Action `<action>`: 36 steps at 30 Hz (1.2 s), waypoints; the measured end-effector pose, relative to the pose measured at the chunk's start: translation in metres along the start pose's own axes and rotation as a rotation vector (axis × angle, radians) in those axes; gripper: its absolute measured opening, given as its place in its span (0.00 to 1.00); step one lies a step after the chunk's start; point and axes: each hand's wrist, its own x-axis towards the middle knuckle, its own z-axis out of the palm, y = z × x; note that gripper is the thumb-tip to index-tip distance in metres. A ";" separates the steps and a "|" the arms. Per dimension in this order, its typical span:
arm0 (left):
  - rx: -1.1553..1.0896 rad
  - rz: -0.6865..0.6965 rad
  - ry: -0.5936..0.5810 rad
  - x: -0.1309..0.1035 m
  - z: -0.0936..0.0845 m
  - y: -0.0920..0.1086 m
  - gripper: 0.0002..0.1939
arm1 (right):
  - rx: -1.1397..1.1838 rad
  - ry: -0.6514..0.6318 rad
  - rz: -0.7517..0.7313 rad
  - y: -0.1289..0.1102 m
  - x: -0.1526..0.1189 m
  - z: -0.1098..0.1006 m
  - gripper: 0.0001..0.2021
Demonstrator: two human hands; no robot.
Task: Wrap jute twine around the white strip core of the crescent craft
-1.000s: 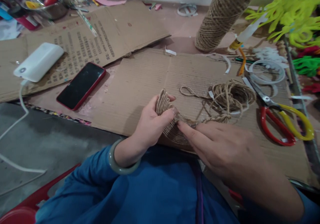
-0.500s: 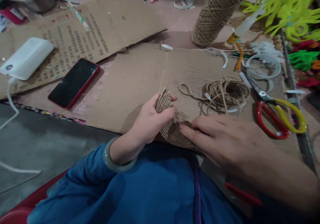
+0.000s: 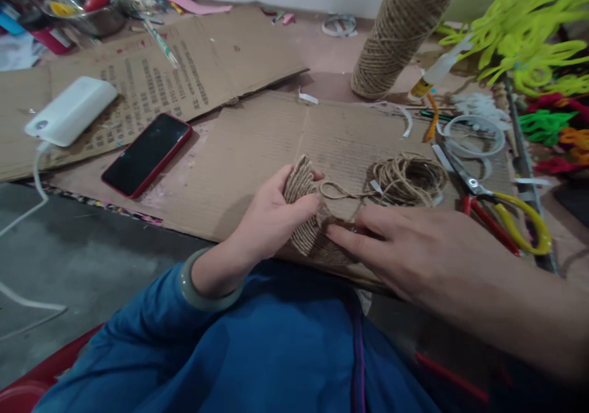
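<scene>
A curved piece made of rows of jute twine (image 3: 300, 181) is between my hands at the table's front edge. My left hand (image 3: 271, 213) is closed on its left side, thumb pressed over the front and fingers behind. From the right, my right hand (image 3: 423, 247) grips the lower right part, its index fingertip against the inner rows near my left thumb. My right palm and fingers hide part of the piece. Just beyond lies a loose coil of jute twine (image 3: 409, 177), with a looped strand running toward the piece.
Red-and-yellow scissors (image 3: 522, 223) and a white tape ring (image 3: 475, 135) lie to the right. A large twine spool (image 3: 400, 38) stands behind, near a glue bottle (image 3: 426, 81). On the left are a phone (image 3: 146, 155), a corded white device (image 3: 71, 111) and printed cardboard (image 3: 207, 57).
The view has shifted slightly, so the table things sit a little differently. Both hands keep their hold on the twine piece; the looped strand now appears closer to it.
</scene>
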 end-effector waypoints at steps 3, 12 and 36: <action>0.096 0.032 -0.041 0.003 0.003 0.016 0.12 | -0.050 0.063 -0.048 0.006 0.000 -0.009 0.18; 0.107 0.022 -0.201 0.029 0.029 0.043 0.12 | 0.157 0.148 -0.063 0.045 -0.010 -0.005 0.16; -0.244 -0.215 -0.332 0.052 0.042 0.011 0.11 | 0.438 0.385 0.224 0.066 -0.020 0.018 0.14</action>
